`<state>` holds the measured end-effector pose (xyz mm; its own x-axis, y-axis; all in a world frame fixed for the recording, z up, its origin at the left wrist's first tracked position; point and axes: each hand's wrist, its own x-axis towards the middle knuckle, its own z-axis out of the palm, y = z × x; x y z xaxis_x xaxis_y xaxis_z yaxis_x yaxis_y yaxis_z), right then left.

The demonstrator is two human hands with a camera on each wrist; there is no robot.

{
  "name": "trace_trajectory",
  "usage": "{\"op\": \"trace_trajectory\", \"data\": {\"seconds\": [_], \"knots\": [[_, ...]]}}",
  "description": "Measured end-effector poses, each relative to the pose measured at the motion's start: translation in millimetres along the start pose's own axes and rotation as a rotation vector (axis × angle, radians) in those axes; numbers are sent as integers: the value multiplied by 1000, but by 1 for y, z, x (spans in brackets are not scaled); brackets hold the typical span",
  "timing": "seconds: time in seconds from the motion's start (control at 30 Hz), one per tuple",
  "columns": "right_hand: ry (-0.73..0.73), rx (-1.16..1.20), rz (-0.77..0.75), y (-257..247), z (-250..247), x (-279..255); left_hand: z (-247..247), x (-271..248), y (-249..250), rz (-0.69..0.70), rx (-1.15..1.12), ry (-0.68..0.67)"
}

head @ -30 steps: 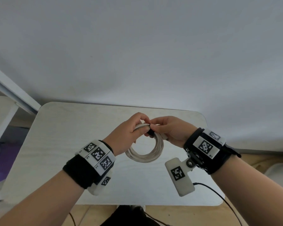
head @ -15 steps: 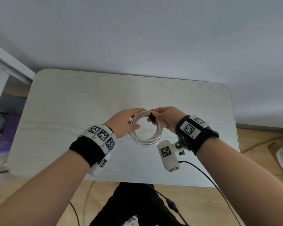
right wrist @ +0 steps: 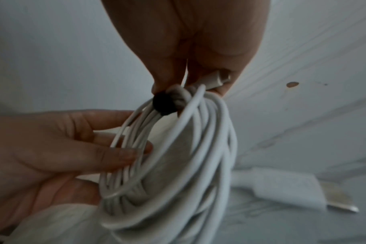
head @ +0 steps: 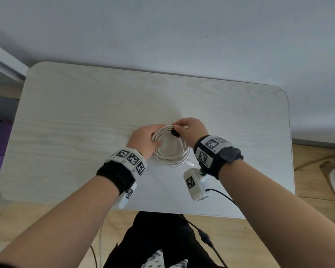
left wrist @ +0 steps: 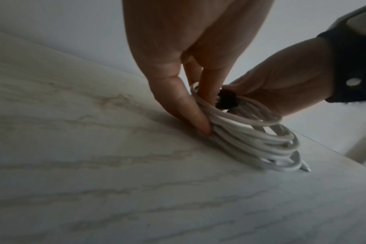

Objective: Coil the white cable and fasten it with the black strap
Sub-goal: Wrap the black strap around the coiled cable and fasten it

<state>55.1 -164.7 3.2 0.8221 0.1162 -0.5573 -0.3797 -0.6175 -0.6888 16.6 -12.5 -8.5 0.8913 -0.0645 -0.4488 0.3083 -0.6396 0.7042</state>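
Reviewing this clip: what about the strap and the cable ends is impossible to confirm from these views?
- Black strap closure: right wrist view, right hand fingertips cover its top, so fastened or loose is unclear.
- Strap in head view: too small.
- Cable turn count: loops overlap and blur in both wrist views.
- Connector type: partly hidden by fingers.
- Left hand grip: fingers partly behind the coil.

White cable (head: 170,149); seemingly black strap (head: 174,131)

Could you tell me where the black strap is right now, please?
In the head view, the black strap wraps the far-right part of the white cable coil, pinched by the right hand, above the table.
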Motion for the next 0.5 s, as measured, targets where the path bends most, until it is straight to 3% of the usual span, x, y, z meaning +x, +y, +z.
{"op": "trace_trajectory", "data": {"seconds": [0.3, 0.5], "knots": [[70, -194, -21, 12, 13, 14, 10, 2, 1, -29, 247, 84], [162, -252, -58, 15, 14, 11, 17, 1, 2, 26, 399, 120]]}}
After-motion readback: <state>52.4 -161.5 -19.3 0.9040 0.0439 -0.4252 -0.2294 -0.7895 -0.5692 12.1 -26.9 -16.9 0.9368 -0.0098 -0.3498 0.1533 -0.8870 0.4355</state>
